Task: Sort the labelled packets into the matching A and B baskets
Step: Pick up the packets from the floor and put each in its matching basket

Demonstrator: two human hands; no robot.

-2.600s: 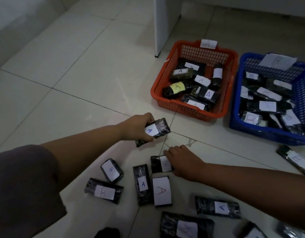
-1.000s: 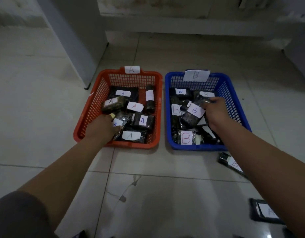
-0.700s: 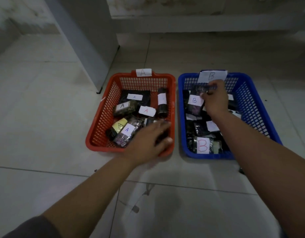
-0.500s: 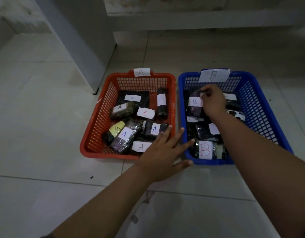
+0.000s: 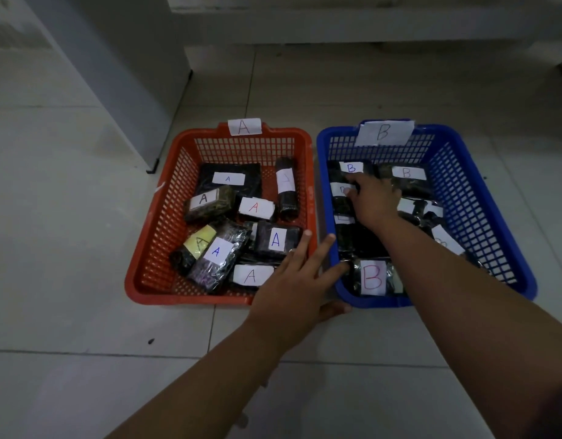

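Looking down at two mesh plastic baskets side by side on pale floor tiles, I see dark shiny wrapped packets with paper labels in both. The red basket (image 5: pixel 153 248), centre-left of the frame, carries a white tag (image 5: pixel 244 127) reading "A" on its far rim. I count about eight packets in it: seven show an "A" in black, blue or red ink, one of them on a yellow label (image 5: pixel 199 243); the upright roll (image 5: pixel 286 188) at its far right has writing I can't read. The blue basket (image 5: pixel 482 217), centre-right, has a "B" tag (image 5: pixel 383 133) on its far rim. Exact packet count there is unclear since my arm covers part; I read three clear "B" labels, including a big red "B" packet (image 5: pixel 373 277) at the near edge.

My left hand (image 5: pixel 297 289) is spread wide, fingers straight, holding nothing, over the near corners where the baskets meet. My right hand (image 5: pixel 373 199) is inside the blue basket, fingers bent down onto the packets at its far left; I can't tell whether it grips one.

A grey cabinet (image 5: pixel 115 64) stands upper left.
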